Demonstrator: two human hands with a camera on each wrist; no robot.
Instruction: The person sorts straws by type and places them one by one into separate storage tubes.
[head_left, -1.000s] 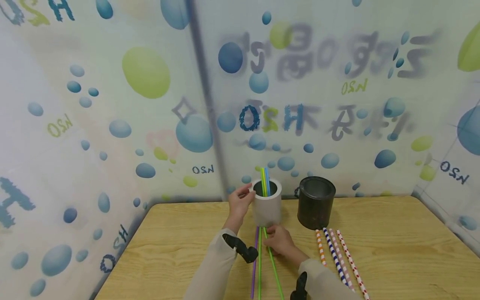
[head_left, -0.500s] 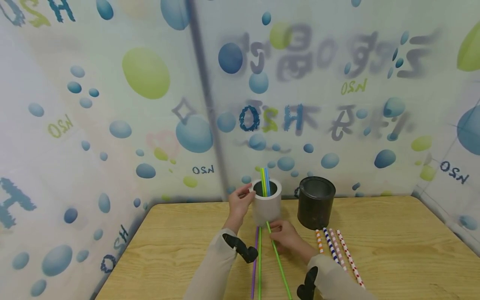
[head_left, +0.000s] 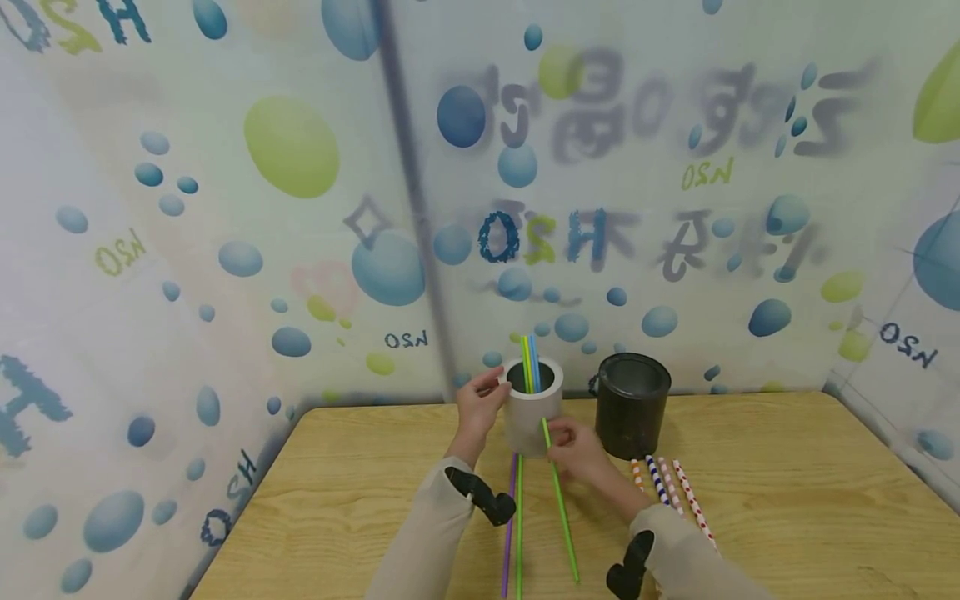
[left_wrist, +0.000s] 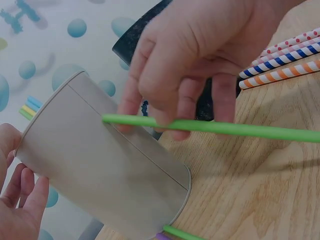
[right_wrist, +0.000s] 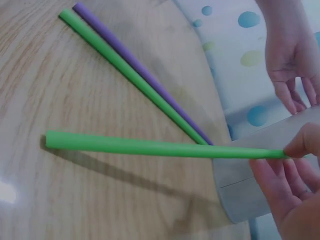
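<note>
My right hand (head_left: 581, 454) pinches a green straw (head_left: 563, 508) near its upper end, in front of the pale grey cylindrical holder (head_left: 528, 429). In the right wrist view, the straw's other end slants low over the wood. My left hand (head_left: 480, 412) rests its fairly straight fingers against the holder's left side at the rim. Upright straws (head_left: 530, 362) in green, yellow and blue stick out of the holder. Another green straw (right_wrist: 135, 77) and a purple straw (right_wrist: 125, 52) lie side by side on the table, their far ends at the holder's base.
A black cylindrical container (head_left: 633, 417) stands to the right of the grey holder. Several patterned straws (head_left: 690, 496), striped and dotted, lie before it, partly behind my right forearm. The wooden table (head_left: 337, 500) ends at a bubble-printed backdrop (head_left: 292, 146).
My right hand has lifted the green straw from the table and moved up and to the right with it. The left hand stays at the holder.
</note>
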